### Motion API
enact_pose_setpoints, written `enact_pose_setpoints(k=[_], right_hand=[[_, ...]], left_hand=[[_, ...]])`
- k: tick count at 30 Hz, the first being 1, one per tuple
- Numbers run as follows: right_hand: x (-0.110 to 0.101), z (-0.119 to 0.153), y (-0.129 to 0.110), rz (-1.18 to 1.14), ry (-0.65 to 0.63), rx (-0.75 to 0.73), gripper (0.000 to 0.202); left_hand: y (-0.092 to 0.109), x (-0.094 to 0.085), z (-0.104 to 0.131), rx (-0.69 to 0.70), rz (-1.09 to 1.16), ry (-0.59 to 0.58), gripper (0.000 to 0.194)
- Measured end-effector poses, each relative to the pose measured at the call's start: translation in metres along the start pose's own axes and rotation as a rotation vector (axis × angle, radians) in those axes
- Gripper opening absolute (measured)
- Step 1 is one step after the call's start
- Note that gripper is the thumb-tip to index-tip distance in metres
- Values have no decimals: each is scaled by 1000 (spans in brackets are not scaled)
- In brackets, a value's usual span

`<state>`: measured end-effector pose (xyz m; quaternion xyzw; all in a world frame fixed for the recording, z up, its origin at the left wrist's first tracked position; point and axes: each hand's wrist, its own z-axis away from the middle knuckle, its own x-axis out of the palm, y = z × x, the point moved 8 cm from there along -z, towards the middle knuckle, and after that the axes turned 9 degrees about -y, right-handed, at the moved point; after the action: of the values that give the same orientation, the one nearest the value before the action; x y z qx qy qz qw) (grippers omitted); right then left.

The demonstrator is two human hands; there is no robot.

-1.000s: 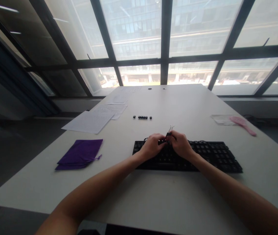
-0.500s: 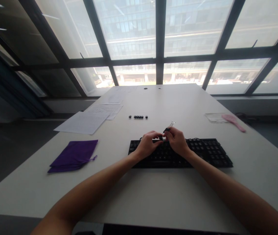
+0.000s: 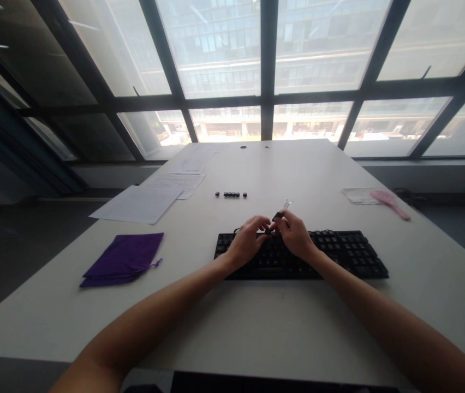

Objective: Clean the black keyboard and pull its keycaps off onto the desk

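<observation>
A black keyboard (image 3: 349, 254) lies across the near part of the white table, under both hands. My right hand (image 3: 297, 238) is closed around the black handle of a keycap puller (image 3: 278, 216), whose thin wire prongs point up and away from me. Between the fingertips of my left hand (image 3: 246, 241) is a small black keycap (image 3: 268, 231), just above the keyboard's upper rows. The fingertips of both hands nearly meet there. Beyond the keyboard, several loose black keycaps (image 3: 231, 195) stand in a line.
To the left lies a folded purple drawstring pouch (image 3: 124, 259), with printed paper sheets (image 3: 138, 204) behind it. At the right edge, a pink hairbrush (image 3: 390, 203) partly rests on a white packet (image 3: 357, 196). Large windows stand past the white table's (image 3: 298, 164) far end.
My left fingers have shifted slightly, and the keycap between them shows more clearly. My right hand and the puller stay almost in place. The whole view has moved very slightly.
</observation>
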<state>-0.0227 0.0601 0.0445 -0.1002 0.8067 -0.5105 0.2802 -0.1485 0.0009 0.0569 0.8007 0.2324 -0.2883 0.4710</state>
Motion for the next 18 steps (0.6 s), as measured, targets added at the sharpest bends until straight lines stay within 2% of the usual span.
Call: enact_pose_setpoints(k=[3,6,12,15,18], right_hand=[[-2,-1,4,-29,11,8,23],[-2,-2,5,-31,8,10,24],[-7,-2,6,-59,84,23,26],[-7,-2,8,-74,91,33,26],[-6,-3,9,-74,85,40,25]], left_hand=[[6,3,1,58,-45,-35,27],[6,2,1,77,-70,-21,22],[6,-6,-1,40,42,19,16],[-7,-17,-9,-44,50,17,16],[-35,-35,-19,-152,-12,15,17]])
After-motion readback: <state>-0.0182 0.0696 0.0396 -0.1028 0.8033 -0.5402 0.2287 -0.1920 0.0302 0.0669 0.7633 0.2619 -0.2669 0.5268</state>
